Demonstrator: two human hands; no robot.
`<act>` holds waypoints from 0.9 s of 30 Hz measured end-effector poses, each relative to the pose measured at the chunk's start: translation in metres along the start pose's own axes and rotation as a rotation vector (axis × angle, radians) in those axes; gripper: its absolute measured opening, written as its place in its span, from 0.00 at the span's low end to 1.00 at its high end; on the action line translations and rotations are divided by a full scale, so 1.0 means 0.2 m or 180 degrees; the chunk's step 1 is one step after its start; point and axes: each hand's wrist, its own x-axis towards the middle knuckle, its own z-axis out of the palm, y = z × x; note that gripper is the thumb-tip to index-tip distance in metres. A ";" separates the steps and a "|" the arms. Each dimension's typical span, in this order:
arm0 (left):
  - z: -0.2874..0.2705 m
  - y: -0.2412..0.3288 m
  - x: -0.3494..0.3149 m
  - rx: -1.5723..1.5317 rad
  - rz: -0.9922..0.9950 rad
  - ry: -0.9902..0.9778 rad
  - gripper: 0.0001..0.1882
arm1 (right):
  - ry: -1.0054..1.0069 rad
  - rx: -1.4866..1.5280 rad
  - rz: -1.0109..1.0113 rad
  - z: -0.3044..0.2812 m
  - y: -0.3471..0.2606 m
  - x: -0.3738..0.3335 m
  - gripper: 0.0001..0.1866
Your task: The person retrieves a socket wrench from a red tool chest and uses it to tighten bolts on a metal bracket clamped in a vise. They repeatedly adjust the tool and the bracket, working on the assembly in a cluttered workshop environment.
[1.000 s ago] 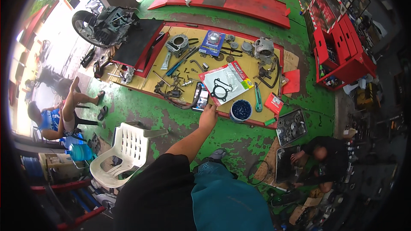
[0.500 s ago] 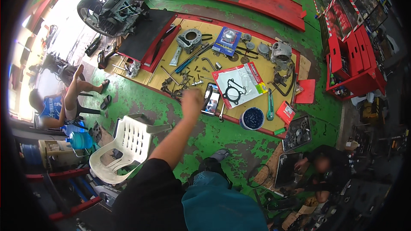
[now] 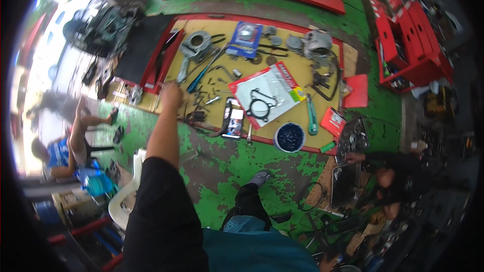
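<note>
In the head view, the left hand point(image 3: 172, 96) reaches over the near-left part of the yellow-topped worktable point(image 3: 214, 112), its back to the camera. Blur and the hand itself hide the fingertips, so I cannot tell whether they grasp something or are free; the right hand does not show. The nearest thing clearly seen is the silvery squeeze tube point(image 3: 182, 71), lying on the table just beyond the fingers, with the cylinder block point(image 3: 196, 44) behind it. The blue-handled tool point(image 3: 197, 80) lies slantwise to the hand's right, and loose bolts point(image 3: 212, 100) are scattered nearer the edge.

To work well here, I would come down from above with the wrist raised, so the forearm and black sleeve point(image 3: 162, 206) brush nothing (small bolts probably roll easily). Pinching one piece by its middle should beat raking through the pile. Any sideways movement is best kept high: to the right are the phone point(image 3: 233, 122), the packet with the engine gasket point(image 3: 259, 109) and, at the front edge, the tub of dark blue paste point(image 3: 290, 137), which looks likeliest to smear.
</note>
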 end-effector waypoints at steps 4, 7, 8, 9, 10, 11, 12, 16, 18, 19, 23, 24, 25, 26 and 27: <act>-0.31 -0.12 -0.02 0.0234 0.0451 0.0661 0.13 | 0.0176 0.1219 0.0836 0.03 -0.11 -0.14 0.36; -0.59 -0.21 -0.17 -0.0012 0.0877 0.0794 0.14 | 0.0034 0.1776 0.0912 0.09 -0.18 -0.27 0.41; -0.67 -0.24 -0.23 -0.0015 0.1058 0.0845 0.13 | -0.0136 0.1860 0.1012 0.13 -0.19 -0.31 0.45; -0.75 -0.29 -0.28 -0.0285 0.1186 0.0518 0.13 | -0.0231 0.2038 0.1019 0.17 -0.22 -0.33 0.49; -0.81 -0.31 -0.35 -0.0367 0.1246 0.0497 0.15 | -0.0393 0.2228 0.1171 0.21 -0.23 -0.40 0.54; -0.86 -0.31 -0.40 -0.0782 0.1354 0.0377 0.19 | -0.0160 0.2173 0.1041 0.25 -0.25 -0.47 0.51; -0.91 -0.29 -0.45 -0.0871 0.1268 0.0258 0.21 | -0.0062 0.2152 0.1149 0.28 -0.27 -0.50 0.49; -1.02 0.19 -0.67 -0.2420 0.1948 -0.0423 0.18 | 0.0133 0.2516 0.1446 0.31 -0.24 -0.56 0.47; -1.12 0.61 -0.85 -0.2713 0.2890 -0.1065 0.13 | 0.0702 0.2555 0.1776 0.30 -0.18 -0.55 0.43; -1.15 0.86 -0.98 -0.2440 0.3220 -0.1186 0.12 | 0.1166 0.2621 0.1999 0.29 -0.12 -0.54 0.40; -1.21 1.63 -1.78 -0.1753 0.4510 -0.1404 0.10 | 0.2527 0.3012 0.3166 0.30 0.22 -0.61 0.29; -1.20 1.76 -2.02 -0.1570 0.4782 -0.1336 0.10 | 0.2771 0.3130 0.3424 0.31 0.34 -0.67 0.28; -1.19 1.86 -2.26 -0.1464 0.5134 -0.1478 0.10 | 0.3021 0.3255 0.3642 0.32 0.44 -0.73 0.27; -1.18 1.96 -2.49 -0.1384 0.5493 -0.1578 0.11 | 0.3350 0.3324 0.3751 0.35 0.53 -0.78 0.26; -1.16 2.04 -2.73 -0.1321 0.5852 -0.1499 0.11 | 0.3391 0.3253 0.3871 0.39 0.63 -0.83 0.26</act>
